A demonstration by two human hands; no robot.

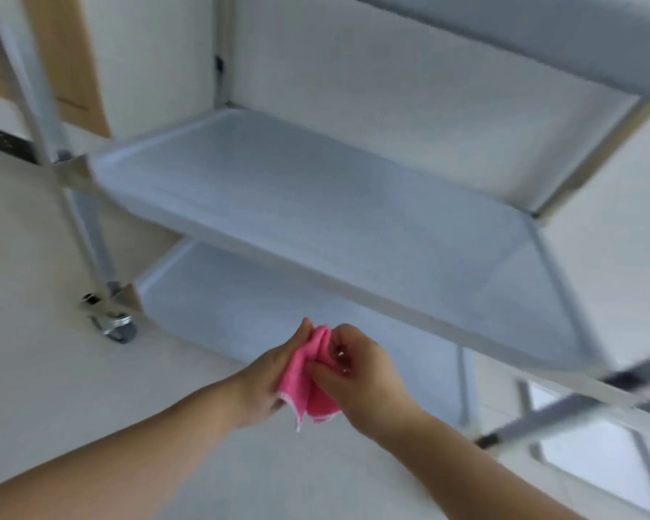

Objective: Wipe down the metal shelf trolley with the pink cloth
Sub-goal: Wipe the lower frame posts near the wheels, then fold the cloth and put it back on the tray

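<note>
Hands, left (267, 373) and right (361, 380), apparently bunching pink cloth (312, 384) before trolley (316, 204).

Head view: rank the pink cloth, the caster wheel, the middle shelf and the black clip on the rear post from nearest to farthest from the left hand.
From the left hand:
1. Pink cloth, held in it, shared with the right hand.
2. Caster wheel, on the floor to the left.
3. Middle shelf, above and beyond the hands.
4. Black clip, high on the rear post.
The wheel and the shelf's front edge are close to call.
</note>
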